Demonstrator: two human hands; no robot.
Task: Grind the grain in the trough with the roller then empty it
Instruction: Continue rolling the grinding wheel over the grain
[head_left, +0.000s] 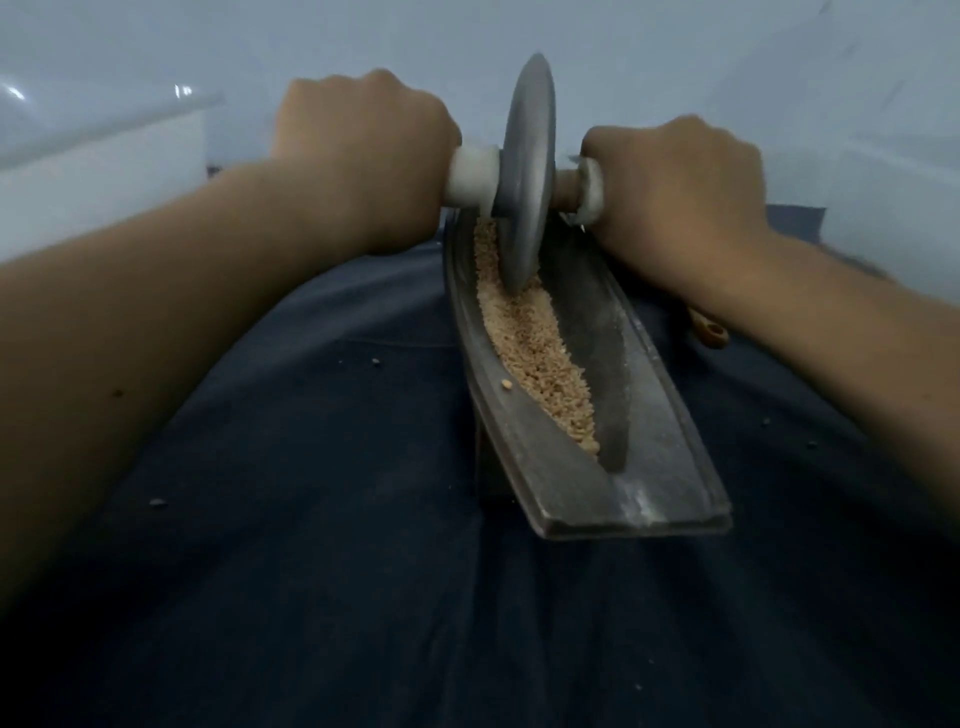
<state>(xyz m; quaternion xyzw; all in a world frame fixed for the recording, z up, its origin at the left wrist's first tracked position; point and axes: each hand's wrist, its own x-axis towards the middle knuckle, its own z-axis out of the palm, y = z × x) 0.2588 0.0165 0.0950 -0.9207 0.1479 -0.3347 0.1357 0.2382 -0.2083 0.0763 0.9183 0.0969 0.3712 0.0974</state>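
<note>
A long dark metal trough (670, 457), boat-shaped, lies on a dark blue cloth and runs away from me. Tan crushed grain (540, 358) fills its groove. A grey metal disc roller (527, 176) stands on edge in the far part of the groove, its rim in the grain. My left hand (363, 150) is closed around the white left handle of the roller's axle. My right hand (680, 182) grips the right handle. One grain lies on the trough's left rim.
The dark blue cloth (311, 519) covers the surface, with a few stray bits on it. A small wooden object (709, 330) lies right of the trough, partly hidden by my right forearm. A white box-like edge (104, 156) stands at the far left.
</note>
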